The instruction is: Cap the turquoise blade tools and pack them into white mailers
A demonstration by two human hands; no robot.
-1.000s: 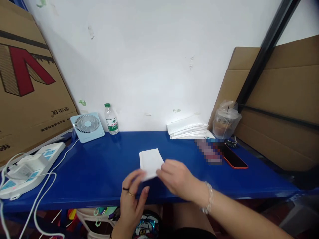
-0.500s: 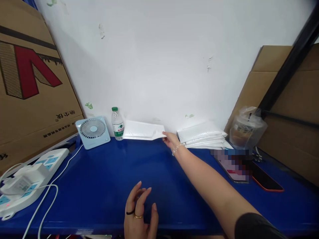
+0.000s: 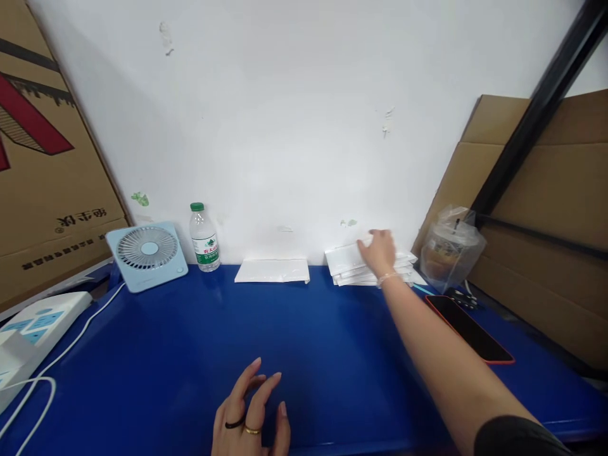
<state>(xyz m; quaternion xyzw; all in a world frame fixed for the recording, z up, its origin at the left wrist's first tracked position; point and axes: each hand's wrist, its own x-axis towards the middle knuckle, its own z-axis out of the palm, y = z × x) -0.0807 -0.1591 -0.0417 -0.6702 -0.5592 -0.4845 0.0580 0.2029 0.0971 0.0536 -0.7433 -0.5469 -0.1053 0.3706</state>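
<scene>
My right hand (image 3: 380, 252) reaches far across the blue table (image 3: 304, 342) and lies on top of the stack of white padded envelopes (image 3: 356, 266) by the wall, fingers curved over the topmost one. A single folded white envelope (image 3: 272, 271) lies flat against the wall, left of the stack and apart from it. My left hand (image 3: 249, 418) rests at the near edge of the table, fingers spread and holding nothing, with two rings on it.
A small blue fan (image 3: 147, 253) and a water bottle (image 3: 204, 237) stand at the back left. A white power strip (image 3: 33, 329) with cables lies far left. A phone (image 3: 468, 328) and a bagged drink cup (image 3: 449, 247) sit right. Cardboard boxes (image 3: 536, 209) flank both sides.
My right hand carried the folded envelope from the table's middle to the wall, let it go there, then moved right onto the stack. My left hand stayed near the front edge.
</scene>
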